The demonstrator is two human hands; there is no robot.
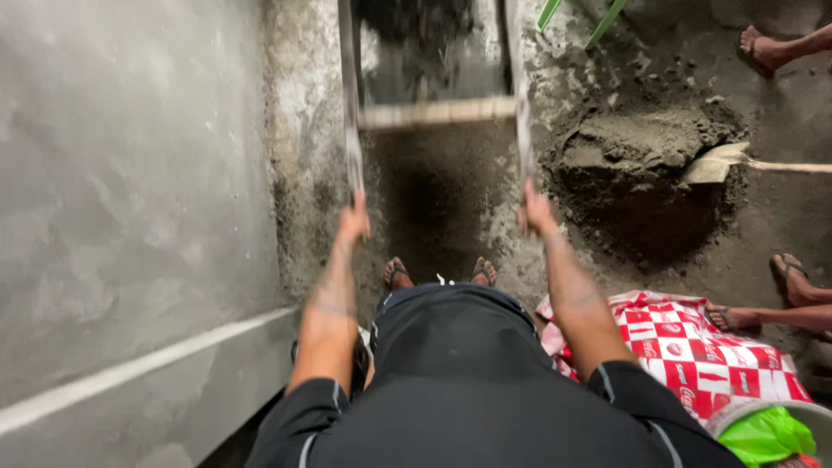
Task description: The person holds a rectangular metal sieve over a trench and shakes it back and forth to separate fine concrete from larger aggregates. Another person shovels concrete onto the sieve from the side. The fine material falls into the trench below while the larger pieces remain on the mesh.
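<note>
My left hand (354, 218) and right hand (536, 212) each grip one side rail of the wooden frame (438, 112), held wide apart.

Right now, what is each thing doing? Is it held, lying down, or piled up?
Left hand: shut on the frame's left rail.
Right hand: shut on the frame's right rail.
Wooden frame: held up at one end, blurred.
Dark sand pile: heaped on the floor, dug into.
Shovel: blade resting on the pile.
Red and white sack: lying flat.
Bucket: standing, green bag inside.
</note>
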